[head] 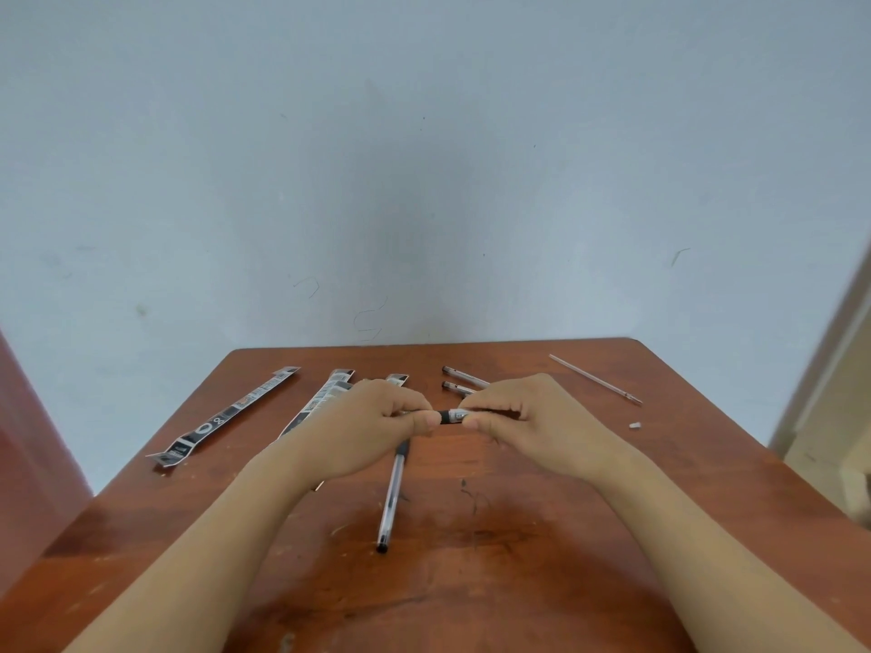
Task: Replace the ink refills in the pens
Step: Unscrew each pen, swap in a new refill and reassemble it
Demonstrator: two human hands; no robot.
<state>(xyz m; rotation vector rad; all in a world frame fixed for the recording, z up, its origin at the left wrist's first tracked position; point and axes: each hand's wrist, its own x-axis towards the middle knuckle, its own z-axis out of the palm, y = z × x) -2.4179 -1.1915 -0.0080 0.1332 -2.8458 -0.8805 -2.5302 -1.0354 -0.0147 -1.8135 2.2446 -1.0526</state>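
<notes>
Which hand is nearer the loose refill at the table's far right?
Right. The right hand sits just left of the refill, not touching it; the left hand is farther left, past the pen both hands grip.

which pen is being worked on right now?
The held pen, pinched crosswise between left hand and right hand. The loose pen lies untouched nearer the camera; the far pens lie beyond the right hand.

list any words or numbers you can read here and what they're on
"08", uncertain: leftmost refill wrapper, black band.
Remaining print on it and on the wrapper beside it: too blurred to read.
Label on the held pen: too small to read.
</notes>
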